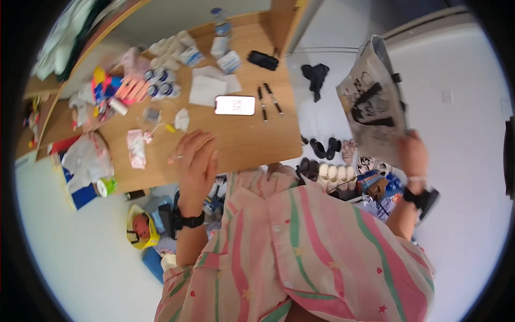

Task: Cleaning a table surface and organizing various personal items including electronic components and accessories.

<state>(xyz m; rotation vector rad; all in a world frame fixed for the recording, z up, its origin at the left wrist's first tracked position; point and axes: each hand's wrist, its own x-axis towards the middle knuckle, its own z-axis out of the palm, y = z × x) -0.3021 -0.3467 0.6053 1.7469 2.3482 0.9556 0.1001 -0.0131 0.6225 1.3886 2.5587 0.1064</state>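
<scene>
My right hand (413, 155) grips the lower end of a printed tote bag (376, 100), held up to the right of the desk. Dark handles lie across the bag's side, and it bears drawings and writing. At the front of the wooden desk (249, 139), my left hand (197, 159) is spread palm down with nothing in it. Whether it rests on the desktop I cannot tell. Beyond that hand, a phone with a lit screen (235, 105) lies beside white paper sheets (208, 89). Two black pens (273, 99) are to the phone's right.
A black pouch (262, 60), a plastic bottle (221, 23) and small bottles (163, 82) stand farther back. Left lie a pink packet (136, 149) and a white plastic bag (89, 159). Shoes (336, 176) line the floor, with a black cloth (316, 78) behind.
</scene>
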